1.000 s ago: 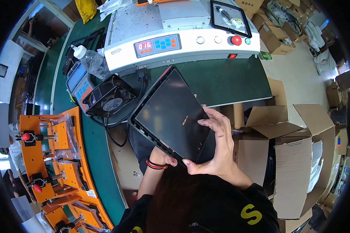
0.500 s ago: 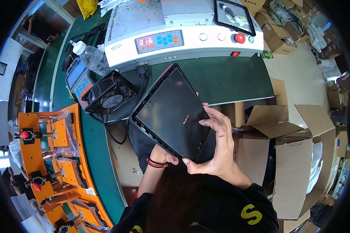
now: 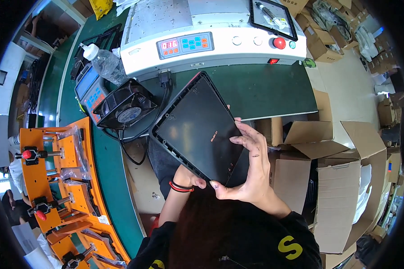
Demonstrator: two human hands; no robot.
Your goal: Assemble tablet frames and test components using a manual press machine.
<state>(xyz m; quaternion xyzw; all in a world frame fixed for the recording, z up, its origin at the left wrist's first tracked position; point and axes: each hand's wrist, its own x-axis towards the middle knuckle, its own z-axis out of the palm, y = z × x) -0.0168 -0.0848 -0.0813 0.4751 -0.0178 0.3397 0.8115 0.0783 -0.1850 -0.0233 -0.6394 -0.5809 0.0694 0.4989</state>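
Over my lap I hold a flat black rectangular panel [image 3: 191, 127], slanted, with a raised slotted rim along its left and top edges and small orange marks on its glossy face. My left hand [image 3: 189, 178], with red and black bands at the wrist, supports its lower edge; the thumb shows there and the other fingers are hidden beneath. At the lower corner rests the thumb of my right hand [image 3: 253, 168], whose bent fingers reach along the right edge. A black cooling fan [image 3: 126, 105] stands on the bench left of the panel.
Ahead is a white machine [image 3: 224, 47] with a lit display and a red button; a black frame [image 3: 274, 20] lies on it. A clear bottle [image 3: 105, 65] and a black cable [image 3: 166, 96] are at left, beyond orange clamp fixtures [image 3: 69, 154]. Open cartons [image 3: 339, 197] stand right.
The panel has tilted very slightly in my hands, and the reflection on its face has shifted. Both hands keep the same grip.
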